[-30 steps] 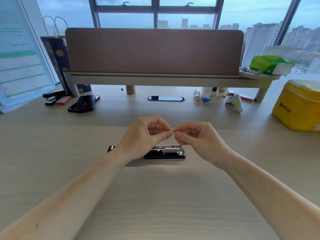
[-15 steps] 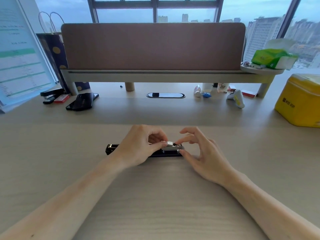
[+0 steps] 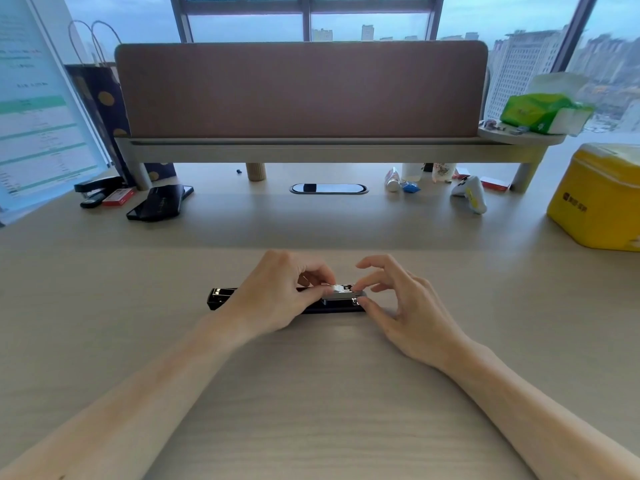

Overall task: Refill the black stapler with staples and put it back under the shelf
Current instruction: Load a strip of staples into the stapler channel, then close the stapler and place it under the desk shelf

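Observation:
The black stapler (image 3: 218, 298) lies opened flat on the desk in front of me, its metal magazine facing up. My left hand (image 3: 277, 296) covers its middle and pinches a small silver strip of staples (image 3: 333, 289) against the top of the magazine. My right hand (image 3: 410, 308) is at the stapler's right end, with thumb and index finger pinching the magazine tip and the other fingers spread. The shelf (image 3: 311, 151) runs across the back of the desk on short legs.
Under the shelf's left end sit a second black stapler (image 3: 98, 186), a red box (image 3: 118, 196) and a dark phone (image 3: 161, 202). A yellow tin (image 3: 602, 199) stands at the right. A white controller (image 3: 471, 194) and small bottles lie under the shelf's right end.
Both hands came down from holding the staple strip in the air onto the stapler. The strip now rests on the magazine. My right fingers have closed on the magazine tip.

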`<move>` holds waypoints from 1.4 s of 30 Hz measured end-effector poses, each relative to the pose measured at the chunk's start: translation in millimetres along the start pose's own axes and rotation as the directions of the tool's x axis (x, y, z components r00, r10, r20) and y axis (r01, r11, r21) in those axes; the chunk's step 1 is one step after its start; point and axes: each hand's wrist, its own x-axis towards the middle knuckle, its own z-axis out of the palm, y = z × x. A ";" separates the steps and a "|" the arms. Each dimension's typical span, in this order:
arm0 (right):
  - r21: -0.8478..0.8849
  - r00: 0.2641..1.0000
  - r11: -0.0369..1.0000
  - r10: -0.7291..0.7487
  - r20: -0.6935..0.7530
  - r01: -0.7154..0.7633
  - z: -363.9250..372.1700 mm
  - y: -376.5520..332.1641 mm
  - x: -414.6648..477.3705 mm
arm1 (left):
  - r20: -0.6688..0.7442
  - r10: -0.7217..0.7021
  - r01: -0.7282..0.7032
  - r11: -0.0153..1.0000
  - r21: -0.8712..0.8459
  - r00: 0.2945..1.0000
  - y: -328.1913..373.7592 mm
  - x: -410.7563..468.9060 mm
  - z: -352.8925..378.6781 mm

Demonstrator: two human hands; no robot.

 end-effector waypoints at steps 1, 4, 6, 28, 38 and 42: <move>0.005 1.000 1.000 0.004 0.003 -0.004 0.1 0.0 -0.1 | 0.001 0.005 -0.005 1.000 0.011 1.000 0.0 0.0 0.2; 0.020 1.000 1.000 0.007 -0.006 -0.006 0.2 1.1 -0.1 | 0.014 0.027 -0.028 0.998 0.064 1.000 -1.4 -2.3 0.8; 0.024 1.000 1.000 -0.003 -0.027 0.004 0.3 2.1 0.1 | 0.012 0.016 -0.017 0.996 0.087 1.000 -3.8 -5.6 -0.1; 0.056 0.998 0.997 0.054 0.013 -0.055 5.2 8.9 4.4 | -0.020 -0.038 0.041 0.984 0.172 0.999 -6.4 -12.4 2.6; 0.022 0.998 0.998 0.066 0.021 -0.067 5.3 11.1 3.4 | 0.175 -0.217 0.179 0.961 0.212 0.960 -45.7 -31.8 -63.5; 0.013 0.999 0.999 0.042 0.019 -0.042 3.3 8.2 4.5 | 0.256 -0.195 0.124 0.955 0.268 0.947 -44.8 -26.5 -76.2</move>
